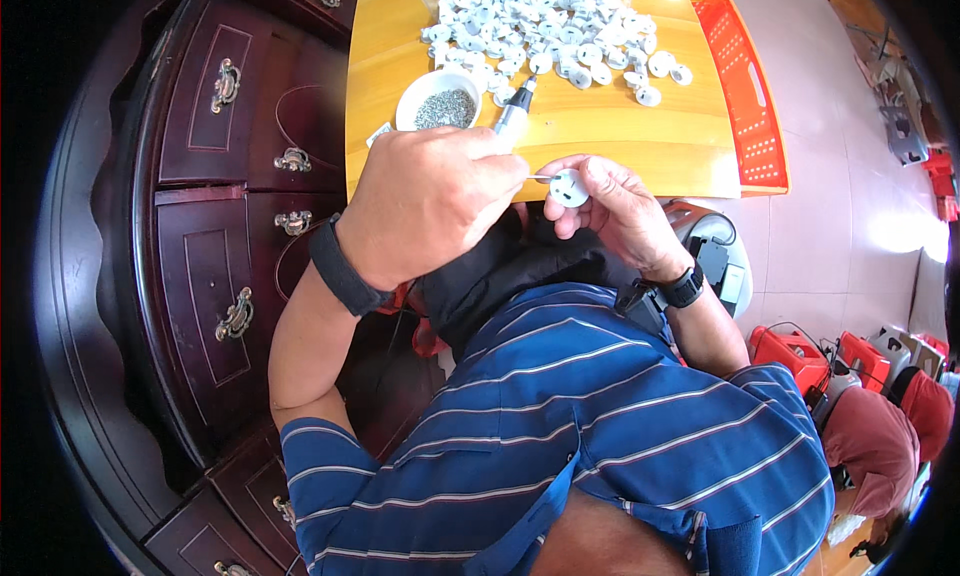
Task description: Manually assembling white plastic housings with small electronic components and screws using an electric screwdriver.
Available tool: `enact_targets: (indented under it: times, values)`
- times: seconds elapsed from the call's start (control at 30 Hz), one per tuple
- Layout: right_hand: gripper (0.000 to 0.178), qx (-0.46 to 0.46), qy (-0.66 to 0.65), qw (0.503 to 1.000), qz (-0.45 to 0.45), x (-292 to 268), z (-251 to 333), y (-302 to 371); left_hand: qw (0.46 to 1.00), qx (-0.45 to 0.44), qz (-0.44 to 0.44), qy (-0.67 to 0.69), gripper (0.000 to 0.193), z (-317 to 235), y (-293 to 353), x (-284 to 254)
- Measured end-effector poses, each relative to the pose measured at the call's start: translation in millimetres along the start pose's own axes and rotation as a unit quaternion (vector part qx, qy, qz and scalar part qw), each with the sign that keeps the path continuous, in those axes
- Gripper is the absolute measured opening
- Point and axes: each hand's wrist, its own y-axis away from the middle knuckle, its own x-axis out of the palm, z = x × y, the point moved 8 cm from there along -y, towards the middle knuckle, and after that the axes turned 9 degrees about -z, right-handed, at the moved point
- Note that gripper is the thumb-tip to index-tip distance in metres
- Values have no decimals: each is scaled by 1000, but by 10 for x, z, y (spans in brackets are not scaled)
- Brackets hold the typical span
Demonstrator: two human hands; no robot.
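My left hand (435,201) is closed, a thin metal shaft (540,177) sticking out from its fingers to the rim of a round white plastic disc (569,187). Just beyond these fingers rises a pen-shaped tool (515,114) with a silver-white body and a black end; I cannot tell whether it and the shaft are one piece. Between thumb and fingers, my right hand (618,206) pinches the disc, which has small dark holes. Past my left hand stands a white bowl (408,104) of small metal pieces, probably screws. Many similar white plastic parts (540,26) lie heaped at the table's far side.
Both hands work at the near edge of a yellow wooden table (640,141). An orange crate (745,96) adjoins its right side. Dark wooden drawers (215,276) stand close on my left. Another person in a reddish top (872,446) is at the lower right, near red cases (785,361).
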Motion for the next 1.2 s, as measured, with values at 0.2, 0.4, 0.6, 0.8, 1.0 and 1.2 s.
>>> enact_targets:
  times: [0.2,0.4,0.6,0.8,1.0,1.2]
  values:
    - [44,30,-14,999,-1,-38,-26,29,999,-4,-16,42,13,42,88,94]
    - [43,52,-10,999,3,-73,-43,38,995,-43,-2,90,9,155,122,185]
    - [44,55,-58,995,54,-17,10,59,946,-171,-20,274,5,415,333,393]
    - [47,84,-53,992,77,75,-139,81,874,-205,-11,441,5,339,430,632]
    - [48,175,-220,959,38,65,-459,166,892,-253,4,374,6,463,576,581]
    - [46,205,-226,948,84,-55,-941,234,808,-356,8,470,9,444,946,842]
